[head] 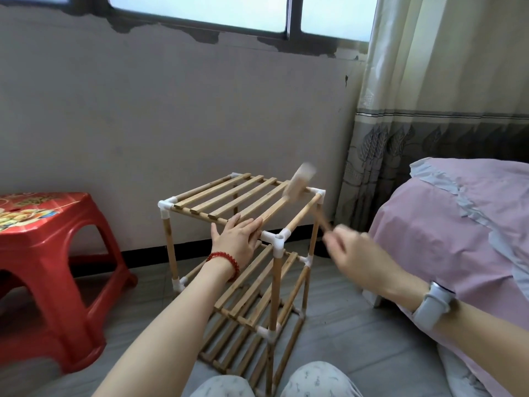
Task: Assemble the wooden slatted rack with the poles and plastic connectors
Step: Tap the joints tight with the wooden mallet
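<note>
A pink-covered bed (458, 224) lay right of a red plastic stool (48, 253). Between them on the floor stood the three-tier slatted wooden rack (243, 253) with white plastic connectors (277, 239). The left hand (237, 239) pressed flat, fingers straight, on the top tier's front edge. The right hand (355, 253) gripped a blurred wooden mallet (299, 181) above the top's far right corner.

red plastic stool (54, 247), pink-covered bed (458, 233), patterned curtain (429, 110), window (229, 10)
</note>
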`<state>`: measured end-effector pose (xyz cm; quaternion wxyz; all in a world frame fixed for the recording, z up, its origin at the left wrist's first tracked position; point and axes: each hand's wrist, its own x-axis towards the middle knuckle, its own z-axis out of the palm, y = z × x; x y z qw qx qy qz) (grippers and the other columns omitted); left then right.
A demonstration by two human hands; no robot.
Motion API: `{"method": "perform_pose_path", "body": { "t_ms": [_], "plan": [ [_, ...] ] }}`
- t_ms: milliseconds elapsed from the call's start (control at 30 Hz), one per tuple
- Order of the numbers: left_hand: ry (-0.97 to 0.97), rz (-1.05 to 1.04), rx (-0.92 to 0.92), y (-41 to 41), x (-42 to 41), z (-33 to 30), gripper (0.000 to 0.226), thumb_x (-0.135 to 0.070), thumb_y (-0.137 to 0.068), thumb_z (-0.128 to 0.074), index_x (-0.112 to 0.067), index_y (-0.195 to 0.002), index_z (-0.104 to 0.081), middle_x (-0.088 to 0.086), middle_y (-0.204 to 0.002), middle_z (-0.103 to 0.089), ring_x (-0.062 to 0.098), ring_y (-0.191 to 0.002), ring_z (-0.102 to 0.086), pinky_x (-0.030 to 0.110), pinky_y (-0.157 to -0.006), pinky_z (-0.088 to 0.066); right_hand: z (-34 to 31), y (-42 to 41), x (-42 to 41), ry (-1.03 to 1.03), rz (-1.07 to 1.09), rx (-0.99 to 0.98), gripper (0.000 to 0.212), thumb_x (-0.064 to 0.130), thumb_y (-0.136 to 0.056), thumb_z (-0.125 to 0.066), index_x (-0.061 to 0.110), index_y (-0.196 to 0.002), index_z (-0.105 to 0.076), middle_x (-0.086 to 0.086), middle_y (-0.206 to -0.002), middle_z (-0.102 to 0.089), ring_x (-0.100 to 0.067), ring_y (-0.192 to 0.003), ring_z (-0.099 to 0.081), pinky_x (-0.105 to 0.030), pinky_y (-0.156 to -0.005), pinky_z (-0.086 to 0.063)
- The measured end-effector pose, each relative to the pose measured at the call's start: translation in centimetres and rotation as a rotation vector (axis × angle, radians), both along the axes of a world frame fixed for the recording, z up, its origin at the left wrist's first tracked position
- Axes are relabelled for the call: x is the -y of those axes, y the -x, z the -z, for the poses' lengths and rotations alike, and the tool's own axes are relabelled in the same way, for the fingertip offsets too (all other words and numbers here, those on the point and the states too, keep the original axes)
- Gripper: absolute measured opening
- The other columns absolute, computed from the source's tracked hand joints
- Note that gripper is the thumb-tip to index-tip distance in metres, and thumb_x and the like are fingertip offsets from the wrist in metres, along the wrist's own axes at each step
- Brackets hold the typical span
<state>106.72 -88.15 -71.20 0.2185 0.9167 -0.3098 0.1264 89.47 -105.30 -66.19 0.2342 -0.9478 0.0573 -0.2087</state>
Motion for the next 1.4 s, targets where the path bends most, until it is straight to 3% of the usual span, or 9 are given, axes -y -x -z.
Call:
{"method": "perform_pose_path", "body": {
  "t_ms": [67,300,433,600,867,1033,1167,1300,1400],
  "plan": [
    [-0.002,0.015,0.033,-0.4,-0.4,0.1,0.045,-0.040,-0.098,-0.036,-0.035,-0.142,-0.031,-0.007,-0.154,-0.022,0.017,-0.143,-0.012,0.056,-0.114,-0.006,1.2,-0.2,-0.3,0.071,0.008,-0.254,0.028,0.035,-0.098,-0.040,0.022,-0.076,-0.052,0.001,-0.066,-0.056,-0.012,-0.049,-0.054,-0.030,-0.043,-0.046],
    [-0.106,-0.066,0.036,-5.6,-3.6,-1.2,0.084,-0.065,-0.083,-0.047,-0.030,-0.149,-0.009,-0.001,-0.157,-0.004,0.021,-0.144,0.000,0.055,-0.114,-0.007,0.8,-6.5,-2.0,-0.146,0.050,0.087,0.031,0.034,-0.100,-0.031,0.013,-0.092,-0.052,-0.009,-0.082,-0.063,-0.027,-0.075,-0.060,-0.047,-0.073,-0.050],
    [-0.287,-0.126,-0.078,-9.2,-5.6,-2.0,0.081,-0.075,-0.080,-0.036,-0.027,-0.145,-0.028,-0.006,-0.157,-0.010,0.020,-0.144,0.003,0.059,-0.113,-0.002,2.2,-12.0,-5.6,-0.273,0.008,0.006,0.025,0.034,-0.101,-0.026,0.017,-0.098,-0.043,0.002,-0.088,-0.057,-0.027,-0.091,-0.057,-0.046,-0.086,-0.043],
    [-0.251,-0.205,0.061,-9.2,-5.5,-1.0,0.071,-0.076,-0.080,-0.029,-0.029,-0.129,-0.049,-0.008,-0.151,-0.027,0.017,-0.138,-0.022,0.052,-0.114,-0.009,4.1,-14.8,-6.9,0.283,0.158,0.118,0.026,0.031,-0.102,-0.021,0.014,-0.103,-0.040,-0.003,-0.100,-0.058,-0.027,-0.080,-0.059,-0.035,-0.069,-0.031],
    [-0.264,-0.367,0.235,-2.1,-2.0,0.8,0.057,-0.071,-0.083,-0.029,-0.031,-0.114,-0.055,-0.002,-0.140,-0.039,0.028,-0.118,-0.039,0.048,-0.098,-0.021,4.1,-13.8,1.2,0.265,0.044,0.149,0.022,0.029,-0.100,-0.031,0.010,-0.101,-0.044,-0.011,-0.088,-0.062,-0.040,-0.077,-0.060,-0.037,-0.060,-0.035],
    [-0.305,-0.097,0.353,2.5,0.8,-0.4,0.048,-0.055,-0.088,-0.037,-0.029,-0.126,-0.051,-0.003,-0.126,-0.051,0.024,-0.107,-0.049,0.042,-0.099,-0.024,1.8,-14.9,8.7,0.036,0.200,-0.250,0.031,0.030,-0.101,-0.031,0.006,-0.112,-0.049,-0.020,-0.116,-0.055,-0.037,-0.107,-0.051,-0.039,-0.088,-0.036],
    [-0.124,0.244,0.087,3.8,2.6,-3.0,0.037,-0.040,-0.093,-0.047,-0.022,-0.123,-0.058,-0.003,-0.120,-0.060,0.021,-0.110,-0.052,0.035,-0.095,-0.040,0.7,-14.0,8.3,-0.078,0.324,-0.089,0.031,0.028,-0.101,-0.030,0.005,-0.111,-0.047,-0.024,-0.114,-0.058,-0.040,-0.108,-0.052,-0.041,-0.088,-0.036],
    [-0.084,0.247,0.084,2.2,0.0,-3.5,0.042,-0.050,-0.092,-0.043,-0.027,-0.124,-0.057,-0.011,-0.130,-0.055,0.008,-0.127,-0.040,0.050,-0.115,-0.008,2.5,-11.9,2.6,-0.281,0.075,0.215,0.025,0.028,-0.101,-0.032,0.012,-0.101,-0.050,-0.007,-0.097,-0.065,-0.030,-0.097,-0.058,-0.045,-0.092,-0.041],
    [-0.154,0.159,-0.032,0.5,-3.7,-1.9,0.059,-0.065,-0.089,-0.029,-0.027,-0.129,-0.052,-0.011,-0.139,-0.044,0.007,-0.137,-0.026,0.048,-0.115,-0.003,5.6,-11.0,-0.7,-0.239,-0.011,0.247,0.023,0.027,-0.101,-0.027,0.015,-0.098,-0.047,0.002,-0.090,-0.067,-0.014,-0.104,-0.056,-0.039,-0.115,-0.005]
  ]
}}
